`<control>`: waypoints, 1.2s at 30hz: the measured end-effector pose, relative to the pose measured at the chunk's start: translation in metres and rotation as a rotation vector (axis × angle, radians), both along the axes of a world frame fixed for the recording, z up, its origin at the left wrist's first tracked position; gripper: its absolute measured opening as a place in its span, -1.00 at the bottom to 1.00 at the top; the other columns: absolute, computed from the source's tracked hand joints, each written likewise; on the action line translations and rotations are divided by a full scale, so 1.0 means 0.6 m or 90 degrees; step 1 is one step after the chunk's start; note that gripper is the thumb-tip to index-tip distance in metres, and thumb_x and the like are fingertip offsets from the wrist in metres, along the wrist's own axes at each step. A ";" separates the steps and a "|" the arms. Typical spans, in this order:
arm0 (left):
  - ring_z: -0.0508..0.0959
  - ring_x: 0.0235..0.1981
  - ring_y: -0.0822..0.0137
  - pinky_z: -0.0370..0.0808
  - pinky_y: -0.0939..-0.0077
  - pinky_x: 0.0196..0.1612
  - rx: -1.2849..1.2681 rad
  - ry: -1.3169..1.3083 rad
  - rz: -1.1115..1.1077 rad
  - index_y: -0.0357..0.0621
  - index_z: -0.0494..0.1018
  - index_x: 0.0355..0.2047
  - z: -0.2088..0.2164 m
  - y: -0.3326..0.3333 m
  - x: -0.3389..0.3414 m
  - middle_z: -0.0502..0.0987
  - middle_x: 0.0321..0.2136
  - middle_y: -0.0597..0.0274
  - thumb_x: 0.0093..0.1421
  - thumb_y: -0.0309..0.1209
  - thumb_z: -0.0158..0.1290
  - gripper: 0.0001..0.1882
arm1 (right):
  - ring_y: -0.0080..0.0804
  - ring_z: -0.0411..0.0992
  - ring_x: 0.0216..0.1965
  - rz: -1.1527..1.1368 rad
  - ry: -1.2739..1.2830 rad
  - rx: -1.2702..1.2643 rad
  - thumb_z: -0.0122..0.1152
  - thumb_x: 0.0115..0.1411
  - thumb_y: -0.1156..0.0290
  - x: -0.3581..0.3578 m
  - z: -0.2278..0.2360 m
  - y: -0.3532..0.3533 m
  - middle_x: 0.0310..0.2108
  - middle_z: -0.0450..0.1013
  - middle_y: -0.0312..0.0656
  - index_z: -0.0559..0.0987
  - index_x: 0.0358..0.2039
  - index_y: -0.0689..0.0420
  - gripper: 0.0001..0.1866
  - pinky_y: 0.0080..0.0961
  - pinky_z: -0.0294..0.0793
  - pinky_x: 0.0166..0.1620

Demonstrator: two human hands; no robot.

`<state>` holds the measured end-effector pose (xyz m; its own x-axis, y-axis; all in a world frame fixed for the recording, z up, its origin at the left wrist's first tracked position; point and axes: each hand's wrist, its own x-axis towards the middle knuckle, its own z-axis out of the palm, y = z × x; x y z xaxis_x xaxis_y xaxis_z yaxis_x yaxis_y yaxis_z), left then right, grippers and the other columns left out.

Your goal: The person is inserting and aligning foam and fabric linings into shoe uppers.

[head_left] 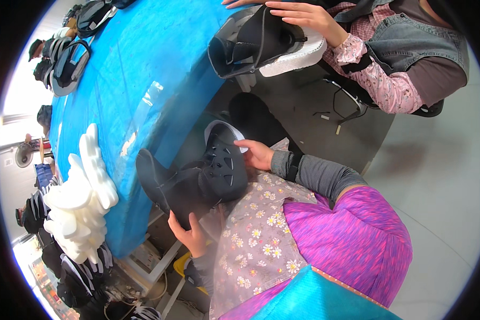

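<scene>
Across my lap lies a black shoe upper (221, 170), boot-like, with a row of dark cut-out shapes on one side. A white liner or foam edge (212, 128) shows at its far end. My right hand (257, 156) pinches that end by the white edge, thumb on the near side. At the opposite end, my left hand (189, 234) grips the black material from below, with its thumb and fingers on the outside. Part of the left fingers is hidden behind the upper.
A blue-covered table (160, 69) curves along the left. White foam foot shapes (80, 208) are heaped at its near edge. Across from me, a co-worker's hand (312, 21) rests on another black upper (250, 45) with a white foam piece. More black shoes (69, 66) stand farther left.
</scene>
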<state>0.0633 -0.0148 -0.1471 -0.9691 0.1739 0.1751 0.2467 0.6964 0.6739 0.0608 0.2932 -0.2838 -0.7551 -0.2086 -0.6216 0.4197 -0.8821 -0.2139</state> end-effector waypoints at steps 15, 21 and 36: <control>0.50 -0.08 0.41 0.41 0.54 0.00 0.163 0.009 -0.195 -0.25 0.33 0.21 0.264 0.180 -0.138 0.53 -0.08 0.15 0.34 -0.53 0.01 -0.57 | -0.42 0.48 -0.06 -0.040 0.061 0.043 0.18 0.30 -0.01 0.000 0.010 0.005 -0.12 0.54 -0.30 0.53 -0.04 0.04 -0.58 -0.35 0.40 0.08; 0.53 0.01 0.35 0.46 0.48 0.03 -0.005 -0.447 -0.413 -0.28 0.26 0.30 0.235 0.376 -0.275 0.49 0.11 0.10 0.32 -0.14 0.10 -0.34 | -0.44 0.40 0.02 -0.084 0.100 0.014 -0.10 0.32 -0.30 -0.007 -0.006 0.034 -0.03 0.50 -0.32 0.46 0.07 0.04 -0.34 -0.40 0.28 0.10; 0.63 -0.28 -0.11 0.54 0.12 -0.13 0.041 0.038 -0.332 -0.35 0.56 -0.19 0.024 0.587 -0.407 0.63 -0.31 -0.19 0.16 -0.28 0.08 -0.65 | -0.40 0.42 -0.04 -0.005 0.138 0.079 -0.08 0.34 -0.20 -0.011 0.004 0.019 -0.05 0.50 -0.27 0.47 0.00 0.05 -0.43 -0.37 0.33 0.09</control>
<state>-0.1807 0.3373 -0.1328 -0.7450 0.6169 0.2537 0.5887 0.4292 0.6850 0.0543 0.3049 -0.2814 -0.8753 -0.1341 -0.4646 0.3447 -0.8469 -0.4050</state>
